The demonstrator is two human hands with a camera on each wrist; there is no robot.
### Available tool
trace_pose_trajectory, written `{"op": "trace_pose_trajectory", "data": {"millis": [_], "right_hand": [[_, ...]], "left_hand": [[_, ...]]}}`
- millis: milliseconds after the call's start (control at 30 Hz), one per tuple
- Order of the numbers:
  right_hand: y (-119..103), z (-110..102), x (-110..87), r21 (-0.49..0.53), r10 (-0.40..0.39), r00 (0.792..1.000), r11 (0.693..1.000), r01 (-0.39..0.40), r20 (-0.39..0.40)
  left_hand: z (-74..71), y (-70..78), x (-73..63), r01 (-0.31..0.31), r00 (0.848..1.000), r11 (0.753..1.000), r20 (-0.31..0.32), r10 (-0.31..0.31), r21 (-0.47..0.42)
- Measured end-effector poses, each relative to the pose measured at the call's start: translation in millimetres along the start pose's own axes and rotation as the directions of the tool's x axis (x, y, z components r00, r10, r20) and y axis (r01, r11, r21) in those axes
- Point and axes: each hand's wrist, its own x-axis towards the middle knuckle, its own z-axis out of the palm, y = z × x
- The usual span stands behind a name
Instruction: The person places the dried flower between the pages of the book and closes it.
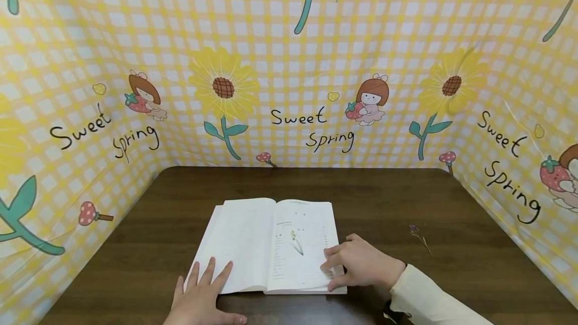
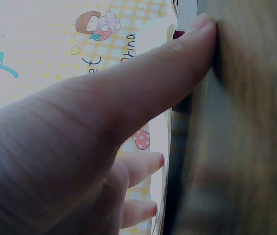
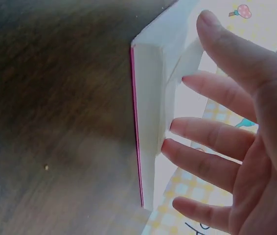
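Note:
An open book [image 1: 244, 245] lies on the dark wooden table in the head view. On its right page is a small flower with a thin green stem [image 1: 295, 244]. My left hand [image 1: 203, 290] rests with spread fingers on the lower left page, its thumb out past the book's bottom edge. At the right edge of the book, my right hand [image 1: 358, 265] touches the page with slightly bent fingers. The right wrist view shows those fingertips [image 3: 172, 126] against a page edge that stands a little off the page block [image 3: 148, 98], above a magenta cover edge.
A dried sprig with a purple head [image 1: 420, 238] lies on the table [image 1: 388, 194], right of the book. Yellow checked cloth [image 1: 289, 64] with sunflower prints walls the table at the back and both sides. A dark band circles my right wrist.

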Motion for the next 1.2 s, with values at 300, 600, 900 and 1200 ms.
{"op": "trace_pose_trajectory", "data": {"millis": [300, 600, 900, 1200], "right_hand": [[6, 4, 1.1, 0.052, -0.097, 0.99, 0.993, 0.103, -0.105], [9, 8, -3.6, 0.048, 0.102, 0.955, 0.995, -0.093, -0.278], [3, 12, -5.6, 0.288, 0.265, 0.89, 0.944, -0.161, -0.37], [-8, 11, 4.5, 0.315, 0.216, 0.857, 0.947, -0.066, -0.469]], "left_hand": [[3.0, -1.4, 0.0, -0.005, 1.0, 1.0, -0.025, 0.005, 0.011], [3.9, -1.2, -0.8, -0.005, 1.0, 1.0, -0.026, 0.006, 0.019], [-1.4, 0.0, 0.2, -0.009, 1.0, 1.0, -0.012, 0.01, 0.004], [0.5, -0.5, -0.3, -0.015, 1.0, 1.0, -0.024, 0.015, 0.026]]}}
